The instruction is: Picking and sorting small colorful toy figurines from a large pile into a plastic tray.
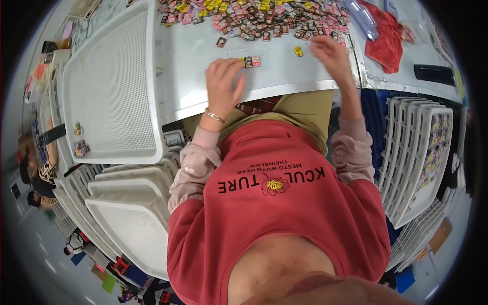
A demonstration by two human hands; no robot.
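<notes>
Where the short row of small yellow, black and pink rectangular pieces lies: on the white table, long axis left to right
Bare left hand: nearer, at the row's left end, fingers curved, grasp unclear
Bare right hand: well right, cannot tell if holding anything
Single yellow piece: between row and right hand

Yellow, dark and pink packets lie together, a lone yellow packet to their right.
</notes>
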